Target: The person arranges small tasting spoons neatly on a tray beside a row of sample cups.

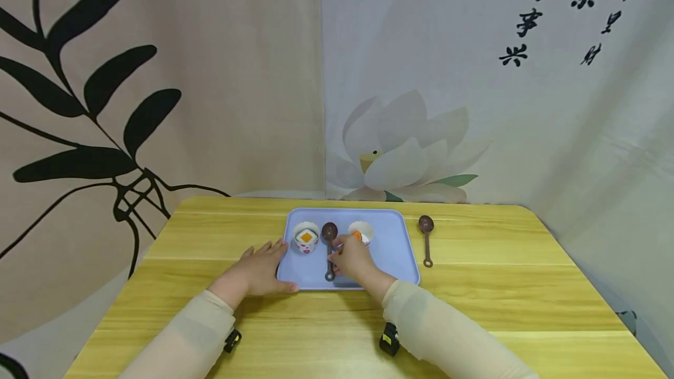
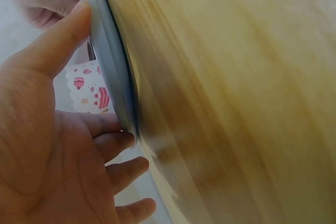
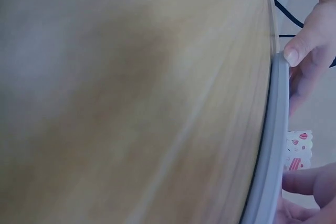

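Observation:
A pale blue tray (image 1: 389, 259) lies on the table. My left hand (image 1: 258, 271) spreads over its left front corner, fingers along the left side and thumb at the front edge. My right hand (image 1: 355, 259) pinches the handle of a brown spoon (image 1: 329, 231) lying lengthwise in the tray, bowl away from me; the fingers partly cover the handle. Left of the spoon stands a paper baking cup (image 1: 306, 245) with pink prints, holding a white piece with an orange square on top. Behind my right hand, a second white cup (image 1: 368, 228) with something orange is partly hidden.
A second brown spoon (image 1: 426, 238) lies on the wooden table (image 1: 489, 297), right of the tray. Behind the table hangs a printed cloth (image 1: 253, 75) with leaves, a lotus and characters.

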The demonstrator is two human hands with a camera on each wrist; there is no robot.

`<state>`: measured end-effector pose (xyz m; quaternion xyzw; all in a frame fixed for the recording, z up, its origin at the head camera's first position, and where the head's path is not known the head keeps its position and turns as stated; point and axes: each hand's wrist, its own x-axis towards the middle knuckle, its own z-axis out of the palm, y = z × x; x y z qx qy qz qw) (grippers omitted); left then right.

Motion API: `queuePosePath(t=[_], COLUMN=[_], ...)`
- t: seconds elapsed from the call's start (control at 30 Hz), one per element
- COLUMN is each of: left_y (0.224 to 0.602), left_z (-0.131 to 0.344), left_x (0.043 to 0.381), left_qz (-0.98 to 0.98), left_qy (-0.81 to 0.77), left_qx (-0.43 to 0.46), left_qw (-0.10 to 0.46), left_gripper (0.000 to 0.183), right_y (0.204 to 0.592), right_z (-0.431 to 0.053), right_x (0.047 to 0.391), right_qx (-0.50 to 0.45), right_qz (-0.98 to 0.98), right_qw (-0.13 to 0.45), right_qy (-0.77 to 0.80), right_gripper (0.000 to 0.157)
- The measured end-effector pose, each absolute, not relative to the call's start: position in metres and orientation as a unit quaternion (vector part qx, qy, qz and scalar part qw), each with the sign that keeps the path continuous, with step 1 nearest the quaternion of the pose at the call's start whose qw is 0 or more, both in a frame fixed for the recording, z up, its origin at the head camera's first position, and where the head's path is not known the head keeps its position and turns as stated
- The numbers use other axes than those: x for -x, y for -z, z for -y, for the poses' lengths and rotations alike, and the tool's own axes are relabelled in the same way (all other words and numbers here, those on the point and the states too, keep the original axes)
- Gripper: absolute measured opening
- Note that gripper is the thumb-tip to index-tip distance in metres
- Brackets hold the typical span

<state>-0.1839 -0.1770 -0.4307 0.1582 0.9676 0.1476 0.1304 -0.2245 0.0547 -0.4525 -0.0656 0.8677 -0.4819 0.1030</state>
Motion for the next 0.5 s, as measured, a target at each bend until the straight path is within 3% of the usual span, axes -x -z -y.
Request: queuePosePath(t=[0.5], left_y=[0.4325], left_z=[0.1779], left_x=[0.1846], left_qz=[-0.967], left_qy=[-0.151], left_qx=[-0.160], left_qw=[0.128], left_gripper=[0.109], right_y=[0.4521], right_z=[-0.0552], right_x=[0.2248], right_qx=[0.070], right_qz=[-0.870], right_qw=[0.104], right_qy=[0.476], right_gripper=[0.027])
